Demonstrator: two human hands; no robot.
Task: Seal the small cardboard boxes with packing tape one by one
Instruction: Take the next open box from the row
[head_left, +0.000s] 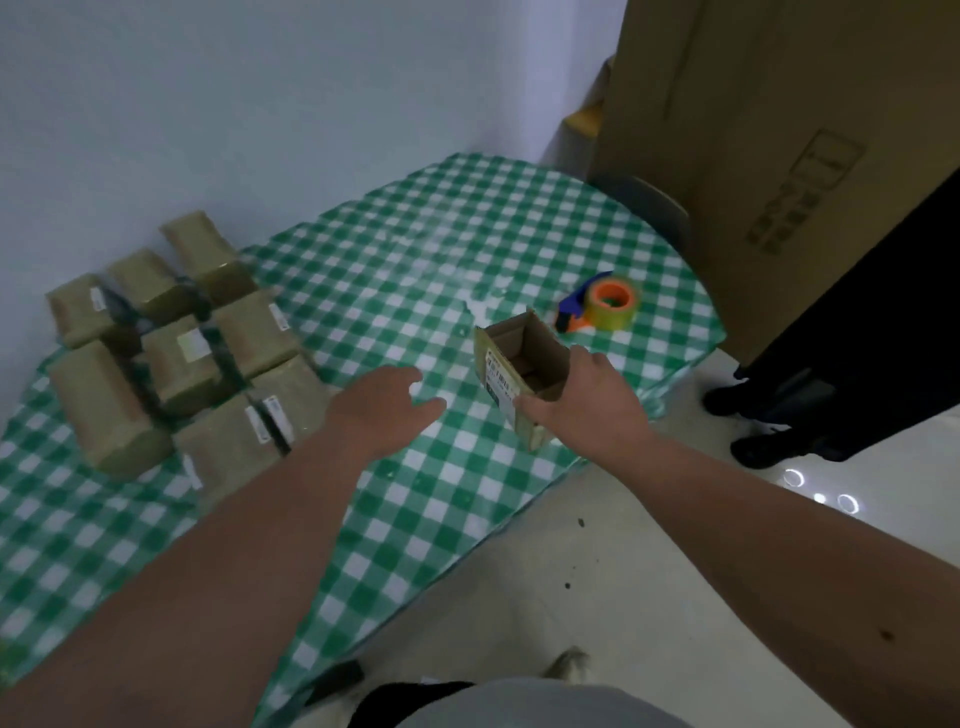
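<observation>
Resting in right hand (582, 402): open box (522, 371)

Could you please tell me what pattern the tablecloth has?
Green-and-white checked tablecloth, clearest in the head view.

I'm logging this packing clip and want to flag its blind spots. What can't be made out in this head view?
- Open cardboard box: its contents, hidden by its own walls and the right hand that grips it.
- Label on the box: print too small and blurred.
- Taped boxes: label text blurred.
- Tape dispenser: cutting edge hidden behind the roll.
- Person standing at right: cut off by the frame edge.
</observation>
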